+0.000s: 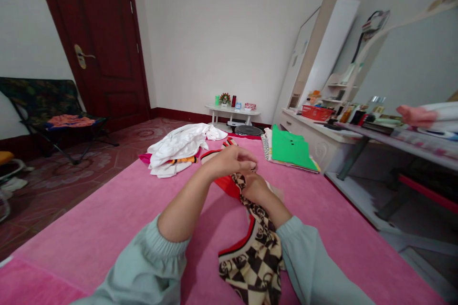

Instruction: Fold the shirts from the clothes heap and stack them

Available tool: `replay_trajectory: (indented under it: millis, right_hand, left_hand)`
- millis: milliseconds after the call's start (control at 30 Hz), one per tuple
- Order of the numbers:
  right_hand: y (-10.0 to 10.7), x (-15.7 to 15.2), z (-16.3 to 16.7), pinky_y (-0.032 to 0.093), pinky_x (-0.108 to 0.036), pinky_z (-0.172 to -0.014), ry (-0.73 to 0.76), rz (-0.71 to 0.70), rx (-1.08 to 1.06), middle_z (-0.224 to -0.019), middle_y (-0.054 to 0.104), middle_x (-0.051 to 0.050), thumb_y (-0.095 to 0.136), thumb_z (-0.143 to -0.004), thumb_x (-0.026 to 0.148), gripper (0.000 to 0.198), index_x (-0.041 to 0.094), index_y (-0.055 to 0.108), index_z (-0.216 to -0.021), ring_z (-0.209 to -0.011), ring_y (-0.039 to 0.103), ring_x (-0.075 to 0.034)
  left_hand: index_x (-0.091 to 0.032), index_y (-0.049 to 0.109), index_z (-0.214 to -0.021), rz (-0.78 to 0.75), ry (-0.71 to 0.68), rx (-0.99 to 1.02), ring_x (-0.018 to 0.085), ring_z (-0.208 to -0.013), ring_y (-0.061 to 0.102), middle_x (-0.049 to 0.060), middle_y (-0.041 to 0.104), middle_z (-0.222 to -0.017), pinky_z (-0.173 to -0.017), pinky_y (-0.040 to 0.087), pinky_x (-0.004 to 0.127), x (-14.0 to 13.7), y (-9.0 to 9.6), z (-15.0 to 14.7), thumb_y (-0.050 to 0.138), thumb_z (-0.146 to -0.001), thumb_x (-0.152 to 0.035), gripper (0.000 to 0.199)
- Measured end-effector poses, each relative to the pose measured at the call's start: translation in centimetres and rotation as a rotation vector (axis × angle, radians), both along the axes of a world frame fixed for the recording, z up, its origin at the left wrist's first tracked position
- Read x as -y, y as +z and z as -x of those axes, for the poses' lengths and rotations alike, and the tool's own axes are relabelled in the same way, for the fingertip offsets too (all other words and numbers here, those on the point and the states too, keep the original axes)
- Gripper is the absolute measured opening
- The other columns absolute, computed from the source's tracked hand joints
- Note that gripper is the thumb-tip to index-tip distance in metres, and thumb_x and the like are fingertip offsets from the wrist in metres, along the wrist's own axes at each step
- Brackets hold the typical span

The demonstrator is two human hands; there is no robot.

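Note:
A brown-and-cream checkered garment [255, 252] with red, black and grey striped trim lies bunched on the pink bedspread [143, 243]. My right hand [253, 187] is closed on its gathered upper part, and the cloth trails down beside my right forearm. My left hand [232, 159] crosses just above the right one, fingers curled and fingertips meeting near it. What lies between the left fingers is hidden. Red cloth [227, 185] shows beneath the hands, and a striped edge [210, 154] sticks out beyond the left wrist.
Rumpled white clothes [181, 145] lie at the bed's far left. A folded green garment [290, 147] tops a stack at the far right. Along the right side stand a dresser [311, 126] and a cluttered table [400, 140]. A folding chair [53, 114] is by the door [96, 43].

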State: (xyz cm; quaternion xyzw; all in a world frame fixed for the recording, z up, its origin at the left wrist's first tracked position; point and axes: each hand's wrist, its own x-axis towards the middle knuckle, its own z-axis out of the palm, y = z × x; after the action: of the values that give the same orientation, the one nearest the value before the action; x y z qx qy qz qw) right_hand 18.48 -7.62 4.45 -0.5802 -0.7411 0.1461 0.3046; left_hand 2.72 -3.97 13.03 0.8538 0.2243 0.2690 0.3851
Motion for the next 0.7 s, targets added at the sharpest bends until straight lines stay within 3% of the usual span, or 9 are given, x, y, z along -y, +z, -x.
replay_trajectory:
  millis: [67,133,233,300,400,467,533,633,700]
  right_hand:
    - [0.8,-0.1,1.3,0.048,-0.031,-0.09,0.186,0.085,-0.037,-0.106,0.072,-0.005,0.058,-0.065,0.005,0.045,0.022,0.072,-0.104,-0.102,0.064,-0.024]
    - [1.9,0.2,2.5,0.049,-0.027,-0.084,0.486,0.252,-0.102,-0.096,0.074,-0.003,0.052,-0.063,0.001,0.045,0.019,0.075,-0.096,-0.092,0.067,-0.019]
    - [3.5,1.6,4.0,0.048,-0.02,-0.079,0.823,0.497,-0.096,-0.087,0.074,0.0,0.042,-0.055,-0.007,0.054,0.015,0.075,-0.092,-0.084,0.068,-0.014]
    - [4.5,2.6,4.8,0.047,-0.018,-0.078,0.917,0.565,-0.043,-0.088,0.074,0.001,0.039,-0.053,-0.01,0.058,0.015,0.075,-0.092,-0.084,0.067,-0.012]
    - [5.5,3.4,5.0,0.047,-0.018,-0.077,0.942,0.578,-0.011,-0.09,0.074,0.0,0.041,-0.056,-0.009,0.055,0.016,0.075,-0.09,-0.084,0.067,-0.012]
    - [5.9,3.2,4.1,0.048,-0.019,-0.076,0.886,0.562,-0.023,-0.088,0.074,0.0,0.041,-0.057,-0.007,0.052,0.016,0.075,-0.089,-0.082,0.067,-0.013]
    - [6.0,2.4,2.4,0.05,-0.022,-0.076,0.742,0.489,-0.068,-0.087,0.073,0.0,0.041,-0.056,-0.005,0.052,0.017,0.075,-0.09,-0.08,0.067,-0.014]
    - [5.6,0.7,-1.3,0.05,-0.029,-0.083,0.286,0.163,-0.132,-0.093,0.073,-0.002,0.043,-0.055,-0.002,0.052,0.018,0.073,-0.093,-0.087,0.067,-0.018]
    - [5.1,-0.4,-3.6,0.046,-0.036,-0.092,-0.128,-0.141,-0.075,-0.107,0.07,-0.005,0.047,-0.059,0.0,0.054,0.02,0.071,-0.102,-0.1,0.062,-0.023]
  left_hand:
    - [-0.016,0.071,-0.102,-0.006,0.267,0.035,0.019,-0.092,0.066,0.006,0.073,-0.101,-0.086,0.05,0.03,-2.1,-0.8,1.0,0.057,-0.083,-0.017,0.024]
    - [-0.018,0.07,-0.106,0.004,0.404,0.02,0.02,-0.097,0.065,0.005,0.072,-0.105,-0.09,0.05,0.032,-3.7,-2.0,1.7,0.055,-0.084,-0.016,0.026]
    - [-0.016,0.067,-0.114,0.004,0.404,-0.021,0.02,-0.105,0.063,0.005,0.069,-0.115,-0.096,0.047,0.032,-4.8,-3.9,2.1,0.057,-0.083,-0.017,0.032]
    - [-0.016,0.063,-0.121,-0.052,0.335,-0.043,0.02,-0.115,0.058,0.006,0.064,-0.125,-0.102,0.043,0.03,-4.9,-5.3,1.9,0.062,-0.079,-0.018,0.042]
    - [-0.023,0.055,-0.132,-0.215,0.271,-0.163,0.022,-0.127,0.049,0.006,0.054,-0.137,-0.104,0.039,0.03,-4.3,-7.1,1.2,0.072,-0.071,-0.023,0.063]
    - [-0.028,0.057,-0.129,-0.267,0.278,-0.31,0.024,-0.121,0.054,0.006,0.057,-0.133,-0.098,0.044,0.03,-3.9,-7.9,0.8,0.075,-0.067,-0.024,0.065]
    - [-0.031,0.066,-0.116,-0.243,0.322,-0.421,0.024,-0.106,0.063,0.003,0.067,-0.118,-0.089,0.048,0.029,-3.7,-8.2,0.8,0.076,-0.063,-0.022,0.054]
    - [-0.025,0.073,-0.092,-0.197,0.499,-0.452,0.025,-0.092,0.066,0.004,0.073,-0.094,-0.081,0.048,0.029,-4.3,-7.8,1.6,0.076,-0.059,-0.02,0.034]
    - [-0.02,0.07,-0.093,-0.181,0.696,-0.416,0.027,-0.093,0.065,0.008,0.072,-0.093,-0.08,0.048,0.031,-5.1,-7.4,2.5,0.069,-0.068,-0.025,0.025]
